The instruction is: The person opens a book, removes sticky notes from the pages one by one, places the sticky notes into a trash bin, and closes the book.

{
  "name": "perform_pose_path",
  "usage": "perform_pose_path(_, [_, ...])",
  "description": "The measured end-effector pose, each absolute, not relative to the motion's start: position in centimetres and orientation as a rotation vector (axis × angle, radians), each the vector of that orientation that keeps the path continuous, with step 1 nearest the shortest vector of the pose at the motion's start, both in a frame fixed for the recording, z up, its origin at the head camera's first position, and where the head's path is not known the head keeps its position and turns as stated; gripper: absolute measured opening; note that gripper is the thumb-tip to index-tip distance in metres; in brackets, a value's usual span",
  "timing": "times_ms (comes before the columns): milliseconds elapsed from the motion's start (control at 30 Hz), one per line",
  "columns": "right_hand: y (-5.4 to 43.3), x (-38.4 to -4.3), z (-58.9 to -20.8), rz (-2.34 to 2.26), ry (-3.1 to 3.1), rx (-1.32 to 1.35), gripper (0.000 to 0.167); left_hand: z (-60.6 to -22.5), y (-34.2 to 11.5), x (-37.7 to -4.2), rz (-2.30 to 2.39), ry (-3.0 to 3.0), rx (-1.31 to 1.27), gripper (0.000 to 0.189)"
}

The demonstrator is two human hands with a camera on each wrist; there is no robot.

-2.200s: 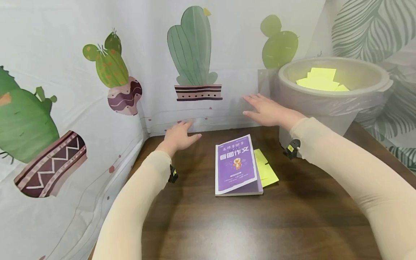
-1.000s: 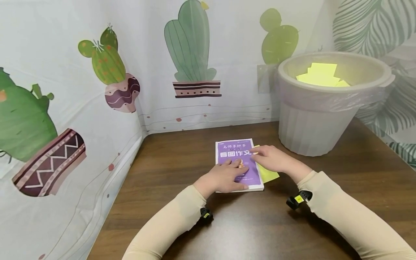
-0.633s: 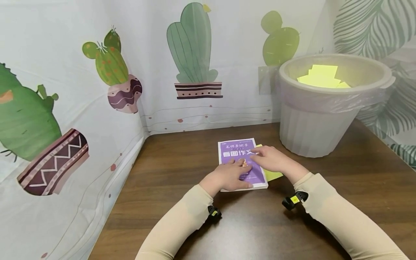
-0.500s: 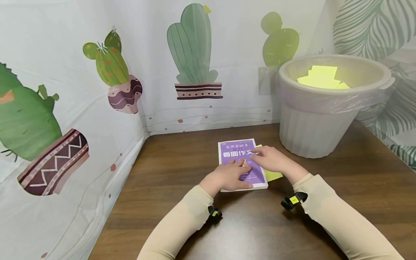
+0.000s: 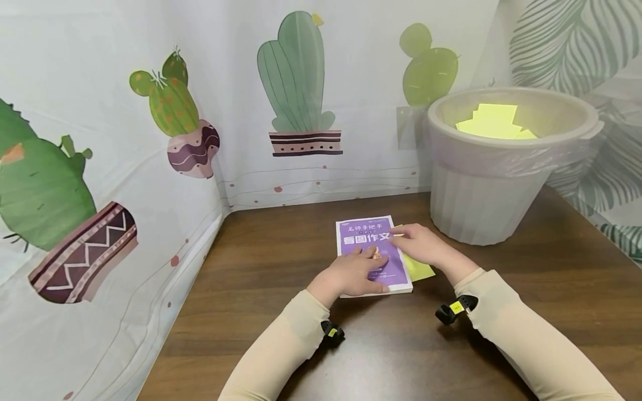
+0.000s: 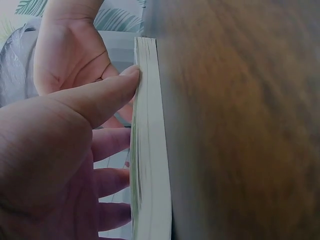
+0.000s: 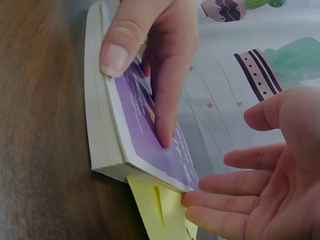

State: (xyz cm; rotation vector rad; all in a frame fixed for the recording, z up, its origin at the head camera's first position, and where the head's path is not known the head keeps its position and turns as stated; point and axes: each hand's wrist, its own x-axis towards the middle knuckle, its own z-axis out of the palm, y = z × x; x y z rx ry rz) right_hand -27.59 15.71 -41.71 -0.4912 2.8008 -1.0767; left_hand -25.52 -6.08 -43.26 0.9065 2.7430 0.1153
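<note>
Lying on the cover of a purple book, the left hand has its fingers spread, the thumb tip at the cover's near edge. The book is directly beneath these fingers, on a brown wooden table, with its printed title just beyond the fingertips. To their right, the right hand reaches to the book's right edge, its fingers slightly apart; whether every fingertip touches the cover cannot be told. Below those fingers, yellow paper sticks out from under the book. Beyond them and to the right stands a pale bin with a translucent liner, holding yellow sheets. Well ahead of both hands' fingers hangs a white cloth printed with cacti. Behind the fingers, beige sleeves cover both arms.
</note>
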Motion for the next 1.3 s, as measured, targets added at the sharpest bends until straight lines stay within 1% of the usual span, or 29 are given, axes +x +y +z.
perform_pose_path(433, [16.9,-28.0,-42.5,-1.474,2.486,-0.337,0.054,-43.7,-6.1,-25.5,0.141,2.76,0.892,0.078])
perform_pose_path(733, [17.8,-28.1,-41.9,-1.675,2.3,-0.258,0.055,-43.7,-5.9,-25.3,0.204,2.765,0.862,0.08])
perform_pose_path(1033, [17.8,-28.5,-41.2,-1.906,2.103,-0.214,0.058,-43.5,-6.4,-26.0,0.327,2.789,0.857,0.091])
perform_pose_path(1300, [18.0,-28.4,-41.7,-2.007,1.94,-0.148,0.058,-43.3,-6.7,-26.2,0.466,2.768,0.879,0.082])
